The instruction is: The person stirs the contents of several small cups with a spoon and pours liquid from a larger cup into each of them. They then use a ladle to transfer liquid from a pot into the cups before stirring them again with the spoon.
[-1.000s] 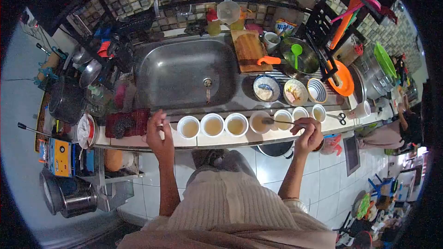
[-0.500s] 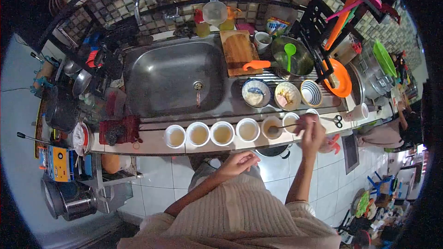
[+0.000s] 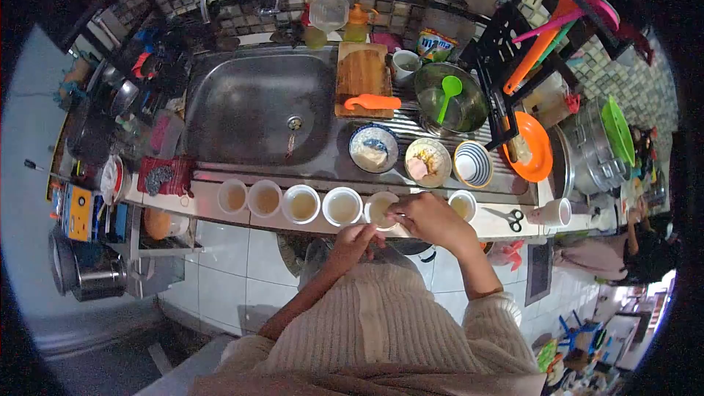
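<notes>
A row of white cups with pale brownish contents lines the counter's front edge; one cup is mid-row and another beside it. My right hand is closed on the spoon handle, over the right side of a cup. My left hand is just below that cup, its fingers curled near its rim; whether it holds anything is hidden. Farther right is another cup, partly behind my right hand. Behind the row sit a blue-rimmed bowl, a bowl with yellow-brown residue and a striped bowl.
A steel sink lies left. A cutting board with an orange-handled tool, a pot with a green spoon, and an orange plate stand behind. Scissors lie right. A person is at the far right.
My right hand has moved left and down, toward the cup near my left hand. My left hand has risen to the counter edge. The view has shifted, moving the counter items left.
</notes>
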Demonstrator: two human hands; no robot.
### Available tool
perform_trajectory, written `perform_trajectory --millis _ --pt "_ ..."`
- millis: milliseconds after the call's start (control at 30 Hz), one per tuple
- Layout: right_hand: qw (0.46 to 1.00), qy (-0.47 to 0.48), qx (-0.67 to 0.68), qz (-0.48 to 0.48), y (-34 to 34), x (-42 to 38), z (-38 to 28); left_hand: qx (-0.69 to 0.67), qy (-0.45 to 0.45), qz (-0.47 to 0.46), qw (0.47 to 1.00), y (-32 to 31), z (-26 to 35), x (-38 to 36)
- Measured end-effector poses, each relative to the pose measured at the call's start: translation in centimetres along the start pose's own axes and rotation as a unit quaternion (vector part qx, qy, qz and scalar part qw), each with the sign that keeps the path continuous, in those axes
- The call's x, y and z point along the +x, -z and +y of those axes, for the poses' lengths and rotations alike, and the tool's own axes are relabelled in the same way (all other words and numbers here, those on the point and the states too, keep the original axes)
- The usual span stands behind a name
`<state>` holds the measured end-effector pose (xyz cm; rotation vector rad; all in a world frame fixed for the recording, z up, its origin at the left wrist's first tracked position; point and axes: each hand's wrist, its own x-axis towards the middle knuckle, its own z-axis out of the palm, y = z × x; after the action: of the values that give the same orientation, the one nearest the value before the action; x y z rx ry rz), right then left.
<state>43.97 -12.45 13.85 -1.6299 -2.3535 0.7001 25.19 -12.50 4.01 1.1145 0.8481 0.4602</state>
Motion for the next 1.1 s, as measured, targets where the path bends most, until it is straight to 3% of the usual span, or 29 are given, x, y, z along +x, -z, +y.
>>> perform_trajectory --millis 100,233,333,433,500,533,667,767,833,967,1033,1100 --pt "0.999 0.028 -0.017 -0.012 0.9 1.0 0.1 0.023 0.006 0.039 0.999 -0.5 0.1 -0.5" --pt "0.990 0.138 -0.031 0.003 0.9 1.9 0.9 0.001 0.013 0.113 0.994 -2.1 -0.3 -0.5" --pt "0.987 0.143 -0.041 -0.067 1.6 1.8 1.1 -0.049 0.059 0.152 0.985 -2.3 -0.9 0.1" --pt "0.987 0.127 -0.080 -0.061 1.0 2.0 3.0 0.018 0.017 0.128 0.991 -2.3 -0.3 0.0" --pt "0.989 0.147 -0.022 0.017 1.0 2.2 3.5 -0.010 0.019 0.148 0.989 -2.6 -0.2 0.1" --pt "0.990 0.131 -0.034 -0.030 1.3 2.1 2.9 -0.035 0.020 0.161 0.986 -2.7 -0.1 0.0" --pt "0.983 0.180 0.015 -0.020 1.3 1.0 3.9 -0.040 0.004 0.120 0.992 -2.1 -1.3 0.1" --pt "0.991 0.129 -0.044 0.010 1.7 1.0 3.7 -0.035 0.002 0.134 0.990 -2.4 -0.8 0.0" --pt "0.984 0.176 0.003 0.012 0.5 1.4 4.2 -0.071 -0.012 0.123 0.990 -2.2 -1.3 0.3" --pt "0.972 0.231 -0.036 -0.013 0.7 1.2 4.8 -0.080 -0.001 0.151 0.985 -2.8 -1.6 0.1" --pt "0.984 0.164 -0.040 0.049 0.7 1.6 5.5 -0.093 -0.002 0.140 0.986 -2.8 -1.7 0.2" --pt "0.983 0.166 -0.037 0.066 0.4 1.3 5.2 -0.091 -0.014 0.141 0.986 -3.2 -1.4 0.0"
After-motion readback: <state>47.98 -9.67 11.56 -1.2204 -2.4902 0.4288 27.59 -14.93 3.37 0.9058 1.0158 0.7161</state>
